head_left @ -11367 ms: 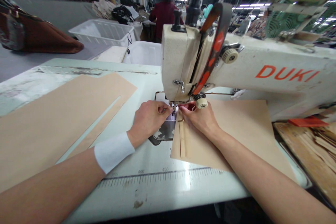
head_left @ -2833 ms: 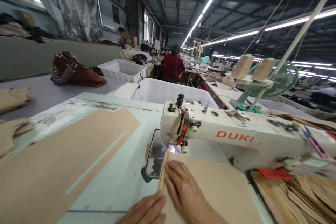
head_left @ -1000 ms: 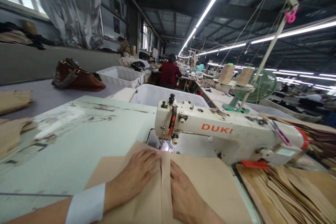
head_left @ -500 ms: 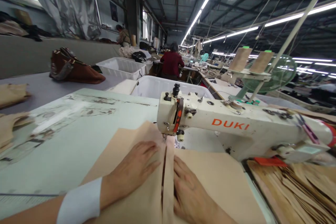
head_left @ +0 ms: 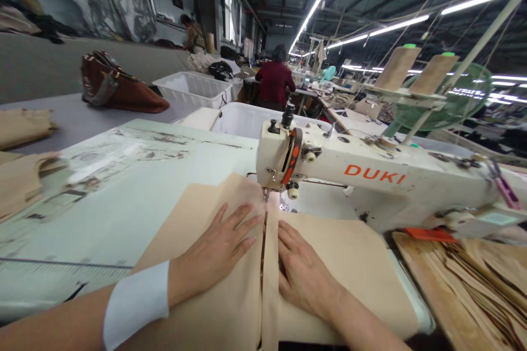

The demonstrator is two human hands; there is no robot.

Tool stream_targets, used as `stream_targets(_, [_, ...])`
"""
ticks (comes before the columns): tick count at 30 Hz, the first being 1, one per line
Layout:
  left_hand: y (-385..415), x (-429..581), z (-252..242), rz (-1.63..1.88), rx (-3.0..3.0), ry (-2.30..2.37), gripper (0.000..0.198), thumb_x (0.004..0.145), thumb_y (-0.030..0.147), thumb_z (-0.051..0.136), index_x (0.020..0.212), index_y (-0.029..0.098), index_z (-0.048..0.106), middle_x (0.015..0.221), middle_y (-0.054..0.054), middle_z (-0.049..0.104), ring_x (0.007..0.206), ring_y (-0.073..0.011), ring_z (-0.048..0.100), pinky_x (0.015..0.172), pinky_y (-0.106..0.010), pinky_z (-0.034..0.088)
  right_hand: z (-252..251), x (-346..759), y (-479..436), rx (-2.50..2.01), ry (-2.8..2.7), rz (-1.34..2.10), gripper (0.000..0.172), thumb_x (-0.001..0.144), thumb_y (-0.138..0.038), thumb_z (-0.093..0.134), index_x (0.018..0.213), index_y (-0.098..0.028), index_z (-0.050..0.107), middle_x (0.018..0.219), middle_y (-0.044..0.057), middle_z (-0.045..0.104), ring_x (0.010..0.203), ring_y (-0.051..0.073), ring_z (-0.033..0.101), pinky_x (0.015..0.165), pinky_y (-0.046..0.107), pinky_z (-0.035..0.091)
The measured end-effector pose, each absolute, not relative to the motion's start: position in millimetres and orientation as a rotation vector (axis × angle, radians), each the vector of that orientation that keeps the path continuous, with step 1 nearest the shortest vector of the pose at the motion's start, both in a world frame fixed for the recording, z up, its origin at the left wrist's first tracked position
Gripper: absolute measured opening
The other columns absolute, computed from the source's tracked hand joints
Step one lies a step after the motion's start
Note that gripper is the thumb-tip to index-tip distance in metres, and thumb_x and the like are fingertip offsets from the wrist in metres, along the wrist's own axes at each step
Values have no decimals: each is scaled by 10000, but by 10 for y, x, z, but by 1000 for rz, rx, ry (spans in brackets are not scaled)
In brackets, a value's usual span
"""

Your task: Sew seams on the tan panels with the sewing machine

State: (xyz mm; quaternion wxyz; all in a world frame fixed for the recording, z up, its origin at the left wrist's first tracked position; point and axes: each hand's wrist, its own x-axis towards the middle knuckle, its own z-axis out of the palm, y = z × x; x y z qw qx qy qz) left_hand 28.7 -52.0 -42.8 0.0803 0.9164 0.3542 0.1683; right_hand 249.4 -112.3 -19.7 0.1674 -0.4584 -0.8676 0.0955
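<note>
Beige fabric [head_left: 329, 263] lies across the pale green sewing table, its far end under the needle and presser foot of a white DUKI sewing machine [head_left: 329, 167]. A narrow folded strip [head_left: 270, 279] runs from the foot toward me, with a dark slit along its left side. My left hand [head_left: 218, 247] rests flat on the fabric left of the slit, its fingers spread. Against the strip's right edge lies my right hand [head_left: 302, 266], palm down, fingers extended and partly tucked along the fold. A pale cuff [head_left: 135, 299] wraps my left wrist.
Stacked beige pieces [head_left: 473, 285] lie at the right, near a red item [head_left: 430, 235]. Cut pieces [head_left: 24, 181] and a brown handbag [head_left: 119, 85] are at the left. White bins [head_left: 193, 88] stand behind the table. Two thread cones rise behind the machine; a person in dark red [head_left: 275, 81] sits beyond.
The view has shifted, so the machine appears farther right and higher. My left hand's fingers are more spread. More of the fabric's near right edge shows.
</note>
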Motion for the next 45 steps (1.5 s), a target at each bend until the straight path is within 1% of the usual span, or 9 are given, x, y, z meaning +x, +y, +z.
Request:
stream_targets(15, [-571,341,-363,466,2738,1099,416,1043,359,384,1441,259,453,1500,-110,421,1426,-292,299,1142,-616,182,-181,2496,-1117,-1278,-2433,281,493,847,-155,507,1339,-133,531,1382,126,526,1377,249,381,1210,439,259])
stream_targets(18, [-566,351,-357,477,2766,1103,415,1021,351,434,1428,271,462,1512,-90,409,1404,-311,325,1132,-628,192,-120,2552,-1048,-1314,-2343,345,396,885,-141,469,1263,-174,586,1314,96,573,1298,218,475,1157,399,356])
stream_targets(20, [-561,362,-345,479,2776,1091,414,1004,343,466,1412,277,473,1508,-73,420,1391,-318,338,1127,-630,198,-69,2585,-968,-1400,-2183,285,312,930,-143,409,1142,-187,633,1233,92,606,1181,202,558,1070,381,446])
stream_targets(22, [-557,373,-337,480,2787,1066,424,998,356,479,1412,266,469,1489,-78,448,1380,-315,359,1131,-629,189,-41,2590,-882,-1452,-2080,169,271,953,-163,389,1067,-174,634,1174,108,611,1104,217,584,999,403,487])
stream_targets(26, [-558,387,-347,485,2809,1059,462,1007,394,465,1439,231,439,1477,-95,468,1364,-306,400,1145,-629,146,-112,2526,-772,-1335,-2301,112,220,947,-166,435,1112,-153,582,1253,132,575,1195,252,523,1046,461,438])
stream_targets(31, [-562,382,-366,471,2859,1068,486,1011,408,455,1453,208,428,1474,-101,474,1374,-291,394,1158,-605,139,-251,2498,-755,-1321,-2456,97,324,910,-76,424,1213,-156,505,1393,118,512,1333,233,434,1168,497,294])
stream_targets(35, [-549,360,-373,501,2903,1043,500,1015,432,446,1463,213,410,1484,-85,466,1378,-274,393,1169,-581,134,-246,2539,-772,-1334,-2479,98,363,905,-67,397,1249,-143,483,1417,122,500,1367,225,407,1185,481,275])
stream_targets(39, [-541,343,-395,514,2937,1019,514,1023,435,436,1485,222,369,1502,-61,444,1392,-254,372,1183,-562,100,-229,2576,-760,-1305,-2465,178,457,892,-56,392,1331,-175,437,1447,80,480,1390,188,376,1199,456,263])
stream_targets(45, [-548,336,-410,516,2948,1029,511,1030,443,414,1485,214,370,1513,-71,426,1403,-253,356,1184,-562,111,-156,2528,-717,-1348,-2466,179,429,883,-76,420,1284,-198,515,1393,48,524,1322,219,430,1176,466,289])
